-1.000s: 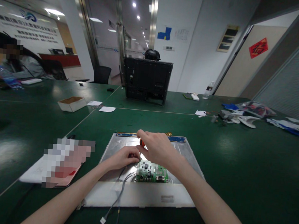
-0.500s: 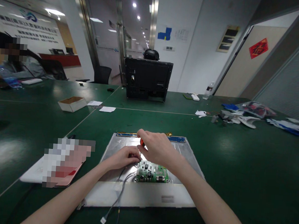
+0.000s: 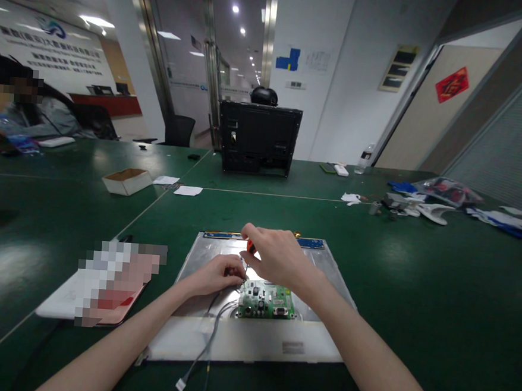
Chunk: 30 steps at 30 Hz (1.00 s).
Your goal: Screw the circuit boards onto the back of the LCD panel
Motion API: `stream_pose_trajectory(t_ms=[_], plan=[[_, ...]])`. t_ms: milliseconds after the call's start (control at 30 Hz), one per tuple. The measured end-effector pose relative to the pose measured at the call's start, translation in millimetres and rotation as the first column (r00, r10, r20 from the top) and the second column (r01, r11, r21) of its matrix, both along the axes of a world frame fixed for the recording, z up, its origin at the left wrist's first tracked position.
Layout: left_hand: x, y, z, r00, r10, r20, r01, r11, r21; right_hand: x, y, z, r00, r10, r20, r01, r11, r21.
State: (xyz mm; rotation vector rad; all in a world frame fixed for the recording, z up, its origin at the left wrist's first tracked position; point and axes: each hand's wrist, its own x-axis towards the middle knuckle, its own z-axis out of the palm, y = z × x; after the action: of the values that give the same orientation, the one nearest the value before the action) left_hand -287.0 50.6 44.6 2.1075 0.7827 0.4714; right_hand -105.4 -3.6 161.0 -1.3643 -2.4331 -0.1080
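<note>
A display panel (image 3: 250, 344) lies back side up in front of me, with a green circuit board (image 3: 265, 303) on its metal back. My right hand (image 3: 279, 253) grips the red and black handle of a screwdriver (image 3: 251, 246), whose thin shaft points down at the board's upper left corner. Beside that tip, my left hand (image 3: 222, 274) has its fingertips pinched together at the corner; what they hold, if anything, is hidden. Grey cables (image 3: 216, 329) run from the board's left side over the panel's near edge to a white plug (image 3: 180, 384).
Left of the panel lies a white and pink flat item (image 3: 61, 300), partly blurred. A small open box (image 3: 128, 182) and papers (image 3: 188, 190) sit farther back. A black monitor casing (image 3: 258, 140) stands behind. Gloves and bags (image 3: 444, 193) lie at right. A person (image 3: 39, 108) sits at far left.
My right hand has shifted very slightly to the right, showing a little more of the screwdriver's handle and shaft. The left hand stays at the board's corner.
</note>
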Motion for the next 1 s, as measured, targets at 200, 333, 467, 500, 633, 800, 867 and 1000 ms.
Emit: stream_pose_trajectory(t_ms=[200, 333, 467, 500, 633, 800, 867, 1000], plan=[[-1, 1, 0.7, 1.000, 0.003, -0.006, -0.003, 0.999, 0.043, 4, 1, 3.3, 1.000, -0.016, -0.004, 0.016, 1.000, 0.006], [0, 0, 1.3, 1.000, 0.029, -0.009, -0.028, 0.998, 0.054, 10, 2, 8.3, 0.999, -0.040, -0.007, 0.040, 0.999, 0.020], [2, -1, 3.1, 0.996, 0.092, 0.011, -0.093, 0.990, 0.103, 17, 2, 14.5, 0.997, -0.075, -0.018, 0.075, 0.997, 0.035], [3, -2, 3.3, 0.994, 0.111, 0.017, -0.112, 0.984, 0.136, 18, 1, 15.7, 0.996, -0.082, -0.024, 0.083, 0.996, 0.038], [4, -3, 1.6, 0.994, 0.105, 0.042, -0.113, 0.949, 0.294, 23, 1, 17.7, 0.995, -0.093, -0.039, 0.095, 0.994, 0.053], [4, 0, -4.3, 1.000, -0.013, 0.001, 0.012, 0.916, 0.401, 24, 0, 18.5, 0.995, -0.093, -0.040, 0.095, 0.993, 0.063], [5, 1, -5.4, 0.998, -0.048, -0.026, 0.055, 0.910, 0.411, 24, 0, 19.2, 0.995, -0.094, -0.038, 0.096, 0.994, 0.059], [6, 1, -4.2, 0.998, -0.042, -0.048, 0.059, 0.903, 0.426, 25, -1, 19.8, 0.995, -0.089, -0.045, 0.092, 0.994, 0.059]])
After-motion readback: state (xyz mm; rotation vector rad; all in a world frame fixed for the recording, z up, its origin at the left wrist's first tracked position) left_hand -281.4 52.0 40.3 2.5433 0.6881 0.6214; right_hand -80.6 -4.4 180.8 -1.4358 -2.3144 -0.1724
